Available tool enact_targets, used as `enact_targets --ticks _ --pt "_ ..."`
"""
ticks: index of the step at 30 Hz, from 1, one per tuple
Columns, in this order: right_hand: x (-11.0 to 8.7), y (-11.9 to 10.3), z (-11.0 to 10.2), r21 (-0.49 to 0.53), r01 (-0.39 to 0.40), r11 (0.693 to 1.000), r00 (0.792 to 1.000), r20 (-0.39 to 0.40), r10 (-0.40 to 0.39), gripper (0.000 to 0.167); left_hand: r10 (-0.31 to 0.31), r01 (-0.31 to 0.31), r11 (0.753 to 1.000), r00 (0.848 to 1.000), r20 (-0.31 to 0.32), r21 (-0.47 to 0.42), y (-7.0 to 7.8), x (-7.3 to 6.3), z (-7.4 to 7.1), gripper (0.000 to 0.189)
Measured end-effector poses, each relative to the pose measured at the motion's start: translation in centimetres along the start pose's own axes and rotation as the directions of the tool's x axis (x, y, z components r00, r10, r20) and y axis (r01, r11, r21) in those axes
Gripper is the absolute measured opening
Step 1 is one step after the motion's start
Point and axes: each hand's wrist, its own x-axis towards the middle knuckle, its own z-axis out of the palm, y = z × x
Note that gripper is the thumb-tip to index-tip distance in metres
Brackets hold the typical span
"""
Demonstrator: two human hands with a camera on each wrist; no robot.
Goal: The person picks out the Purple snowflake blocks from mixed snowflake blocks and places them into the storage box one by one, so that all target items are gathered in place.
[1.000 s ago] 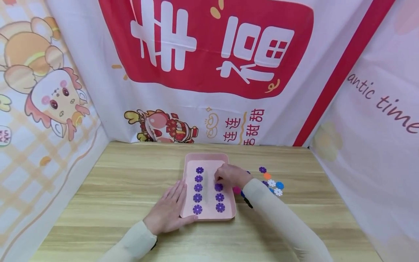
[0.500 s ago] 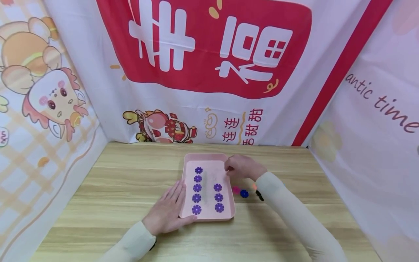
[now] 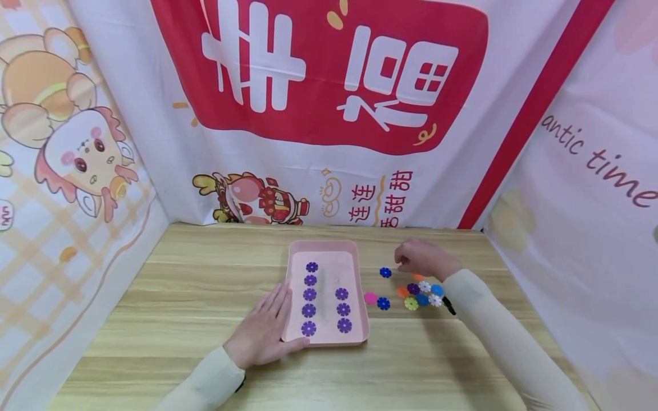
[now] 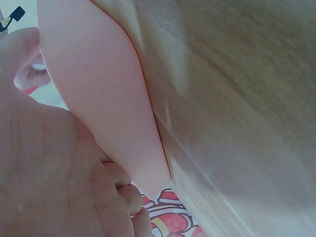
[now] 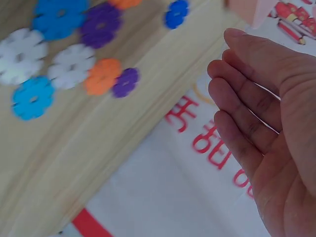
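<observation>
A pink tray [image 3: 324, 342] holds purple snowflake discs in two columns: several in the left column [image 3: 309, 294], three in the right column [image 3: 343, 309]. My left hand [image 3: 264, 331] lies along the tray's left side with fingers extended, thumb by the near left corner. The left wrist view has that hand [image 4: 59, 173] against the tray's outer wall [image 4: 103, 79]. Beyond the tray's right side, my right hand [image 3: 424, 258] hovers beside a dark blue disc [image 3: 385, 273]. In the right wrist view, this hand [image 5: 276, 108] has loosely bent fingers and holds nothing.
Right of the tray lies a loose cluster of discs, including a yellow-green disc [image 3: 411, 303], a white disc [image 3: 435, 300] and an orange disc [image 3: 402, 291]. A pink disc [image 3: 370, 298] and another dark blue disc [image 3: 383, 303] lie nearer the tray. Printed cloth [image 3: 329, 142] closes off the back.
My right hand has left the tray's right column, passed over its right rim and moved right to the loose discs, uncovering them. My left hand stays at the tray's side.
</observation>
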Motion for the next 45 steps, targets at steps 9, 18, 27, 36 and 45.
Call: enact_targets --ticks 9,18,27,36,45 --pt "-2.1 2.2 2.7 0.003 -0.045 0.999 0.998 0.046 0.044 0.009 -0.005 0.005 1.000 1.000 0.006 -0.002 0.0 0.0 0.0 0.110" --pt "-2.9 2.4 5.3 0.066 -0.113 0.991 0.993 0.043 0.110 0.022 -0.007 0.007 1.000 1.000 0.013 -0.007 -0.1 0.0 0.0 0.111" --pt "-2.6 2.3 5.5 0.094 -0.149 0.984 0.988 0.060 0.144 0.026 -0.009 0.009 1.000 1.000 0.012 -0.003 -0.1 0.0 0.0 0.111" --pt "-1.8 2.8 5.0 0.158 -0.185 0.970 0.979 0.120 0.167 0.016 -0.013 0.014 1.000 1.000 0.022 -0.015 0.0 0.0 0.0 0.111" --pt "-1.0 3.6 3.1 0.110 -0.122 0.986 0.989 0.101 0.111 0.009 -0.018 0.019 1.000 1.000 0.025 -0.010 0.0 0.0 -0.1 0.111"
